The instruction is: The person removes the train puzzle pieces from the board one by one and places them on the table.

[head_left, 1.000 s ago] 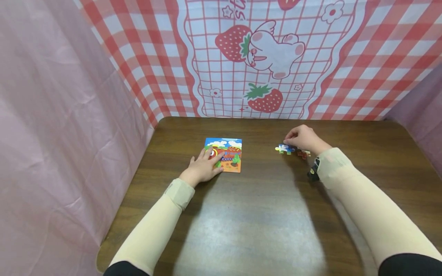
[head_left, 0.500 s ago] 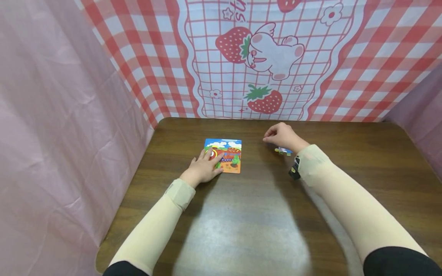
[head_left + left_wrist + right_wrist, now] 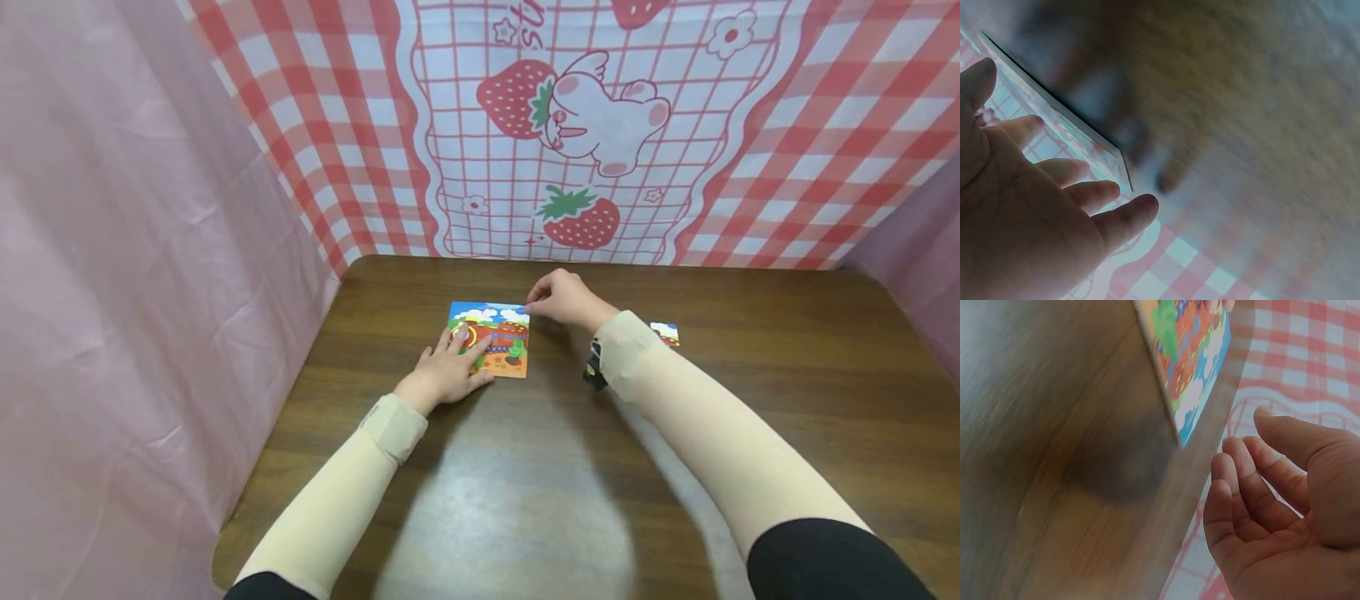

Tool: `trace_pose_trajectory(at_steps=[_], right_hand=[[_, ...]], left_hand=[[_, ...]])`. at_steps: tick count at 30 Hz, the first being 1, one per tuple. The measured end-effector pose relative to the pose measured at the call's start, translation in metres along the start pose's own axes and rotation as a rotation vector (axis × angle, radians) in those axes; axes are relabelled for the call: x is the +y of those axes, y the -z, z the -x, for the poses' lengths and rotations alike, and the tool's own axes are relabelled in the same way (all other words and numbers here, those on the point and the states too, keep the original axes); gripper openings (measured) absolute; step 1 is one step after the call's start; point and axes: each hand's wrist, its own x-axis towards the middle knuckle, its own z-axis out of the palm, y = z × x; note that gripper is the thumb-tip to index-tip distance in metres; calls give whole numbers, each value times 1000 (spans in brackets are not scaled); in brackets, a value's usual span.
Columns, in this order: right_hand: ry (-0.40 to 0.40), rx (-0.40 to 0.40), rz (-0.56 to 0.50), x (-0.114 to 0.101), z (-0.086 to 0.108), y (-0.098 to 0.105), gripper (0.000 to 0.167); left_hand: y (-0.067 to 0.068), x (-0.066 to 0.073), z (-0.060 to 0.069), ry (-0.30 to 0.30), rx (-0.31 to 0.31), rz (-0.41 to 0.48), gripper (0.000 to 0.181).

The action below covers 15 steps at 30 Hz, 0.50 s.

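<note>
A square picture board (image 3: 498, 362) with a red train, clouds and a cactus lies left of the middle of the table. My left hand (image 3: 442, 375) rests on its left part, fingers spread, hiding some of the picture. In the left wrist view the board's edge (image 3: 1079, 119) runs beside the fingers (image 3: 1125, 222). By the board's upper right corner is my right hand (image 3: 567, 300), its fingers bent loosely. The right wrist view shows the right fingers (image 3: 1219, 519) and thumb apart, nothing between them. A small jigsaw piece (image 3: 665, 332) lies farther right, partly behind the right arm.
The brown wooden table (image 3: 517, 500) has a red-checked strawberry cloth (image 3: 570, 125) hanging behind its far edge. Pink curtain (image 3: 135, 292) hangs at the left, and more at the right. A black device (image 3: 595, 367) sits on the right wrist.
My right hand has travelled left from the jigsaw pieces to the board's upper right corner. One piece seen earlier is now hidden by the right arm. My left hand stays on the board.
</note>
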Motion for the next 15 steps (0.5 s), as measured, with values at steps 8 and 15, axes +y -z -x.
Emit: trace_pose_trajectory(at_steps=[8, 15], right_hand=[[-2, -19, -16, -24, -14, -19, 16], [-17, -34, -20, -38, -23, -37, 20]], left_hand=[[-1, 5, 5, -26, 5, -3, 70], [-3, 5, 10, -49, -7, 3, 67]])
